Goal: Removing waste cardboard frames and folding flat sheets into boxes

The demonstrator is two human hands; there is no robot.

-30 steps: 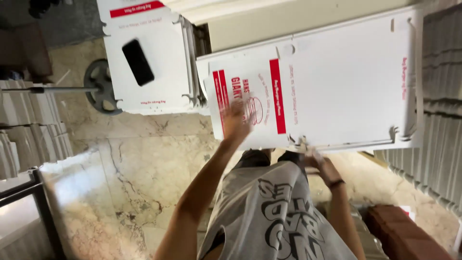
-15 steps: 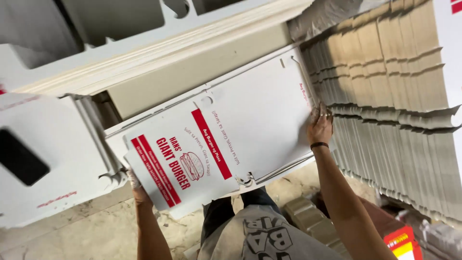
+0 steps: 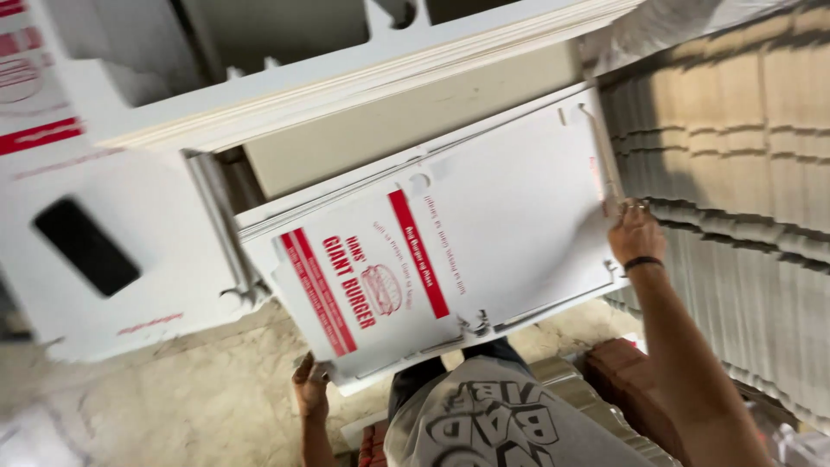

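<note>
I hold a flat white cardboard box blank (image 3: 484,233) with red stripes and a burger drawing, tilted in front of me. My left hand (image 3: 309,382) grips its lower left corner from beneath. My right hand (image 3: 635,232), with a dark band on the wrist, grips its right edge. The blank lies over a stack of like white blanks (image 3: 363,82) behind it.
Another white blank with a black phone (image 3: 85,246) on it lies at left. Tall stacks of flat cardboard (image 3: 743,173) fill the right side. A marbled stone floor (image 3: 173,389) is below, and red bricks (image 3: 627,376) sit by my right leg.
The view has swung up and right. My left hand went from the blank's face to its lower left corner, my right hand from under it to its right edge.
</note>
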